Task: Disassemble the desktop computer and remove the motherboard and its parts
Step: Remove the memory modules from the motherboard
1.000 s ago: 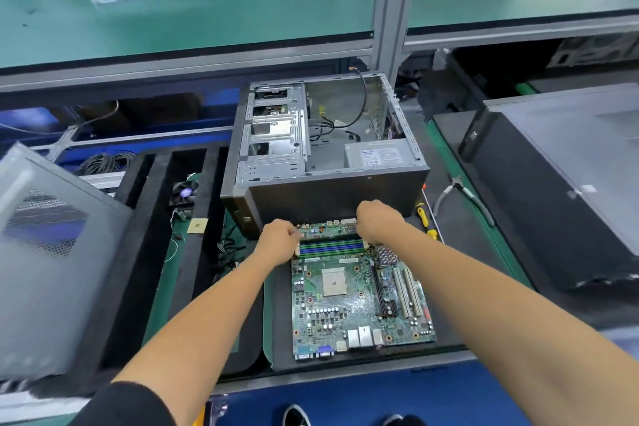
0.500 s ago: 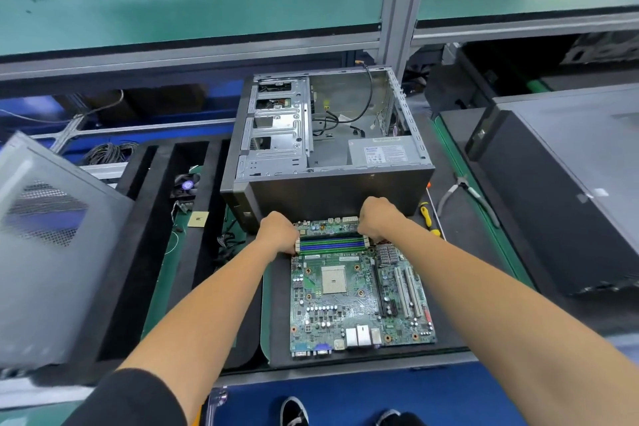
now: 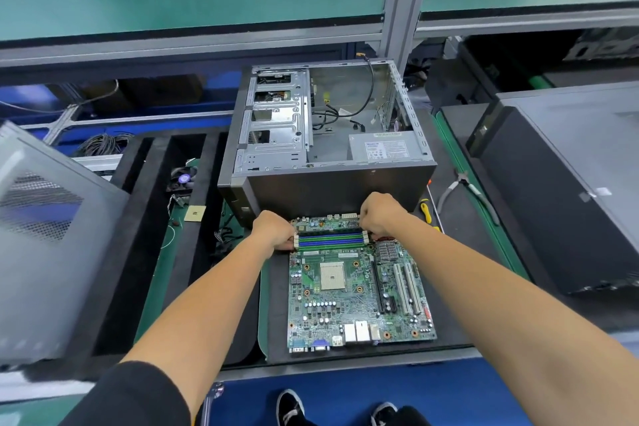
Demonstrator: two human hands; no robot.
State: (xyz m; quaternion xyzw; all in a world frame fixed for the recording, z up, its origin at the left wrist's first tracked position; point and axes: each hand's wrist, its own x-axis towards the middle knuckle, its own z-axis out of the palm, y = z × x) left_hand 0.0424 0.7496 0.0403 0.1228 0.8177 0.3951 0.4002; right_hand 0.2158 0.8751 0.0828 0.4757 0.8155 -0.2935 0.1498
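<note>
The green motherboard lies flat on a black mat, in front of the opened computer case. Its blue and green memory slots run across the far end, and the bare CPU socket sits just below them. My left hand is curled on the white latch at the left end of the slots. My right hand is curled over the right end. I cannot tell whether a memory module sits between my hands. The power supply and loose cables are still inside the case.
Pliers and a yellow-handled screwdriver lie right of the case. A second black computer case fills the right side. At left, a grey side panel leans beside black foam trays holding a fan and a CPU chip.
Both hands stay at the two ends of the memory slots, shifting only slightly. The motherboard and case have not moved.
</note>
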